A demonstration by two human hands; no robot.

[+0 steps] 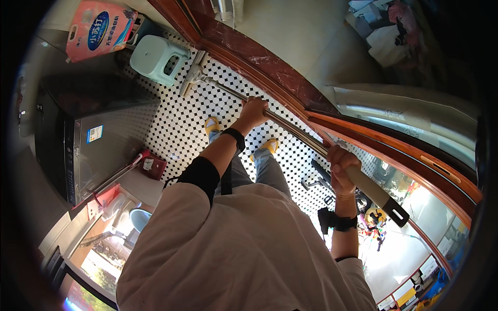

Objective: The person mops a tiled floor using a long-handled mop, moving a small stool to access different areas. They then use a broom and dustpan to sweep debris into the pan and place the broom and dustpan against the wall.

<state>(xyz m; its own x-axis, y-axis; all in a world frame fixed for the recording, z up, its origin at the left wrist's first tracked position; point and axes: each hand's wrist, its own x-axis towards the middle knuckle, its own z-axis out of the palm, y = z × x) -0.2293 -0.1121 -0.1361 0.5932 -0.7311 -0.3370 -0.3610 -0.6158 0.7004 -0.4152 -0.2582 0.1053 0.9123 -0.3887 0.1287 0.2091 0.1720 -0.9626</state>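
Note:
A long-handled mop (295, 130) with a metal pole slants across my front. My left hand (255, 110) is closed around the middle of the pole. Higher up, my right hand (343, 169) grips the pole just where the beige plastic handle (367, 186) starts; its dark end has a hanging slot. The wide, flat mop head (193, 76) rests on the black-and-white tiled floor (183, 120), close to a pale green plastic stool (155, 56). What covers the underside of the head cannot be seen.
A dark washing machine (105, 144) stands on the left, with a dark red box (153, 166) beside it. Behind the stool is a pink detergent bag (101, 31). A wooden door frame and reddish stone threshold (268, 62) run along the right. Yellow slippers (270, 145) are on my feet.

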